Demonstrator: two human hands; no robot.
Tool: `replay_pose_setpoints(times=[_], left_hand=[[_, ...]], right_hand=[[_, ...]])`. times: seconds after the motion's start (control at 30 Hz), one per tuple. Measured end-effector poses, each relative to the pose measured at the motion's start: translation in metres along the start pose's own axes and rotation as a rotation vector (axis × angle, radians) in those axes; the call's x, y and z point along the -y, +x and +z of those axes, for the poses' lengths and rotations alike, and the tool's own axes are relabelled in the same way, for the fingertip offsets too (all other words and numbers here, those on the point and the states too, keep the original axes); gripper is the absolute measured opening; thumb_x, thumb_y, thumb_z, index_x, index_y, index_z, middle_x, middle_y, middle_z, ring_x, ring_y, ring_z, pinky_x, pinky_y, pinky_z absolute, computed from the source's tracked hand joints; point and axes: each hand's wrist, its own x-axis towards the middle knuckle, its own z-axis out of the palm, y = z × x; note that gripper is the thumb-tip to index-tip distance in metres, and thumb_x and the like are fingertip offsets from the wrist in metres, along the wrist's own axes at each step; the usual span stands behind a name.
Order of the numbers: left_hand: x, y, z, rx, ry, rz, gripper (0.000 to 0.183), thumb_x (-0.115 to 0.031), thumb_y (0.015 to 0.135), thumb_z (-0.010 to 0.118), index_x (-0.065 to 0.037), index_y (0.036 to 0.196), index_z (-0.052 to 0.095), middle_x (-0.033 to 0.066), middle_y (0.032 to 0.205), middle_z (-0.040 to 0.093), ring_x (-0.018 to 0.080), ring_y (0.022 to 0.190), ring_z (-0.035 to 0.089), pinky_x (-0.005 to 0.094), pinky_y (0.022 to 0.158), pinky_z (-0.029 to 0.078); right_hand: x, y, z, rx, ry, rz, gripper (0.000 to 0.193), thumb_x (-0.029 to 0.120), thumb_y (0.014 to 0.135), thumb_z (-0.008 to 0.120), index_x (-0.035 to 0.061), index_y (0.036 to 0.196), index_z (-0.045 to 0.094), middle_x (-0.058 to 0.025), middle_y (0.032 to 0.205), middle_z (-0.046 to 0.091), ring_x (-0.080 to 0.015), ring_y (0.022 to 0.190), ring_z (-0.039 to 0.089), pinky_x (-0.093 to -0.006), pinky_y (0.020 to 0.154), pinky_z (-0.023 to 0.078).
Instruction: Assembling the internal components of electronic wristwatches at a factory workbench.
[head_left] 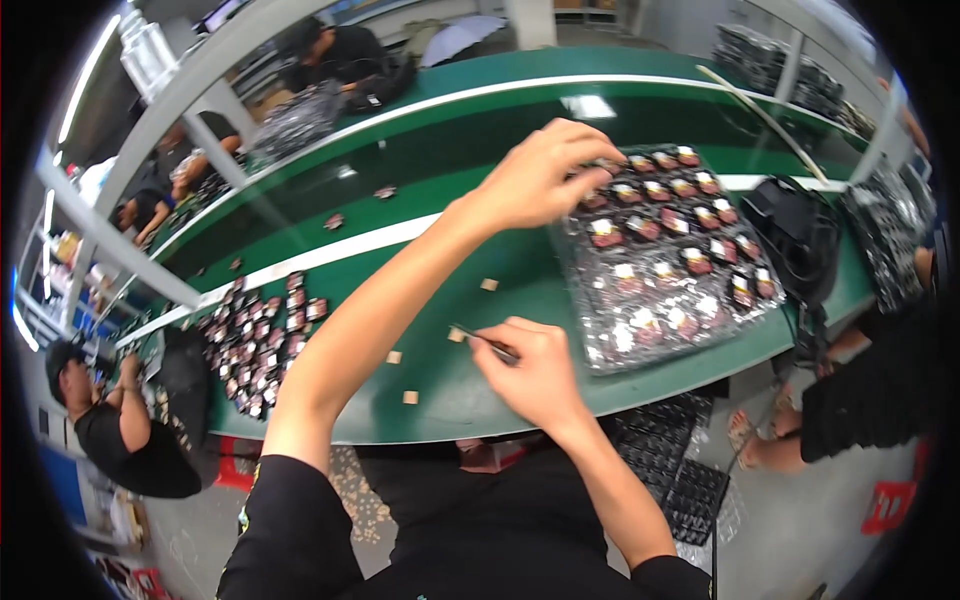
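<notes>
My left hand (555, 175) reaches over the far left corner of a clear plastic tray (590, 345). Its fingers are bent together at a pocket there, and whatever they pinch is hidden. Small dark parts with red and white faces (697, 260) sit in rows in the tray. In my right hand (535, 375), nearer to me, is a thin dark pair of tweezers (497, 349). The tweezers' tip is at a small beige square (456, 335) on the green table (450, 385); I cannot tell whether it grips the square. More beige squares (411, 397) lie around it.
A heap of similar dark parts (255, 340) lies left of my left arm. Beyond a white strip runs a dark green belt (420, 160) with a few parts. A black bag (795, 235) stands right of the tray. Other people sit or stand around the line.
</notes>
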Motion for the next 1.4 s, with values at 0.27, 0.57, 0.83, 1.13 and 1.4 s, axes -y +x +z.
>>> replay_pose_setpoints(times=[0.27, 0.57, 0.83, 1.13, 1.4], left_hand=[[0.164, -0.205, -0.119, 0.076, 0.540, -0.772, 0.063, -0.058, 0.094, 0.078, -0.016, 0.141, 0.075, 0.0153, 0.148, 0.068, 0.0402, 0.139, 0.061, 0.0546, 0.116, 0.051], [0.175, -0.206, -0.104, 0.049, 0.283, -0.747, 0.047, -0.042, 0.099, 0.080, -0.006, 0.128, 0.076, 0.0149, 0.131, 0.073, 0.0363, 0.129, 0.068, 0.0466, 0.109, 0.056], [0.149, -0.250, -0.158, 0.254, 0.654, -0.746, 0.030, -0.030, 0.090, 0.071, -0.009, 0.110, 0.077, 0.0140, 0.111, 0.074, 0.0374, 0.115, 0.073, 0.0535, 0.094, 0.062], [0.109, -0.283, -0.199, 0.434, 0.554, -0.913, 0.025, -0.027, 0.084, 0.072, -0.012, 0.103, 0.076, 0.0137, 0.097, 0.079, 0.0391, 0.100, 0.077, 0.0526, 0.088, 0.061], [0.066, -0.335, -0.260, 0.444, 0.504, -1.039, 0.041, -0.035, 0.084, 0.080, -0.012, 0.118, 0.080, 0.0122, 0.105, 0.083, 0.0360, 0.104, 0.079, 0.0483, 0.094, 0.062]], right_hand=[[0.011, 0.002, 0.003, 0.080, -0.052, -0.019, 0.014, 0.006, 0.093, 0.081, -0.0039, 0.102, 0.083, -0.0130, 0.080, 0.075, -0.0216, 0.060, 0.068, -0.0342, 0.056, 0.051], [0.011, 0.003, 0.009, 0.101, -0.141, -0.016, 0.012, 0.005, 0.091, 0.084, -0.0034, 0.100, 0.084, -0.0104, 0.071, 0.068, -0.0154, 0.058, 0.060, -0.0318, 0.055, 0.045], [0.010, 0.003, 0.012, 0.064, -0.164, 0.041, 0.011, 0.002, 0.090, 0.084, -0.0053, 0.098, 0.082, -0.0058, 0.065, 0.057, -0.0109, 0.058, 0.049, -0.0307, 0.054, 0.033], [0.001, 0.000, 0.001, 0.175, -0.225, -0.007, 0.011, 0.004, 0.099, 0.081, -0.0066, 0.102, 0.081, -0.0014, 0.075, 0.060, -0.0085, 0.066, 0.052, -0.0278, 0.059, 0.039], [0.013, 0.005, 0.001, 0.181, -0.317, -0.085, 0.013, 0.010, 0.100, 0.084, -0.0032, 0.103, 0.083, -0.0055, 0.073, 0.064, -0.0129, 0.063, 0.055, -0.0308, 0.059, 0.046]])
